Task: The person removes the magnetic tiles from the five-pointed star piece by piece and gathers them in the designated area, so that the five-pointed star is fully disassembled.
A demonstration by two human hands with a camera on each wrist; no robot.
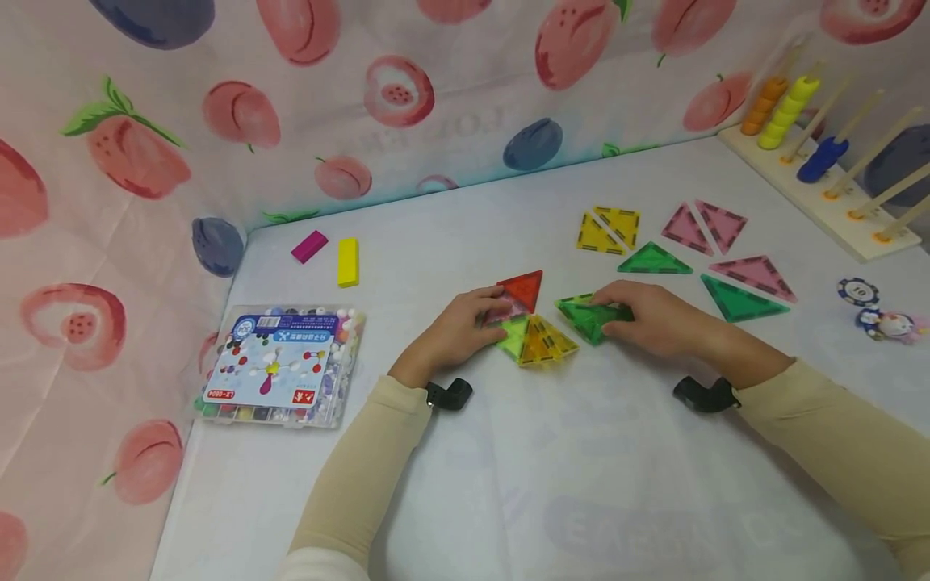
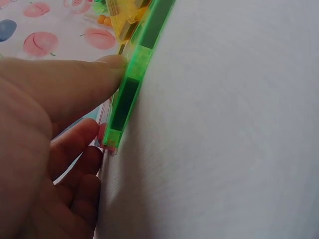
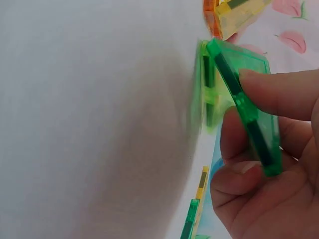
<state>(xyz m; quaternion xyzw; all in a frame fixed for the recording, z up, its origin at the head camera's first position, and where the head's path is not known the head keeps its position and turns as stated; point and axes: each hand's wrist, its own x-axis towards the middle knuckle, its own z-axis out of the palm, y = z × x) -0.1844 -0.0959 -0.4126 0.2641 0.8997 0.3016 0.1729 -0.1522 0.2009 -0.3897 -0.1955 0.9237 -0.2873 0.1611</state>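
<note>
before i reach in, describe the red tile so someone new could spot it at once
On the white table, find the left hand. Just past it, at the far edge of a tile cluster, is the red tile, a triangle. It alone is red; the cluster's others look pink, lime and yellow.

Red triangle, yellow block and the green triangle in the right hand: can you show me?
Red triangle (image 1: 525, 290): head view, middle of its face.
Yellow block (image 1: 348, 261): head view, middle of its top.
Green triangle (image 3: 244, 104): right wrist view, edge between dark strips.

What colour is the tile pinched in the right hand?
Translucent green; the tile shows best from the right wrist.
</note>
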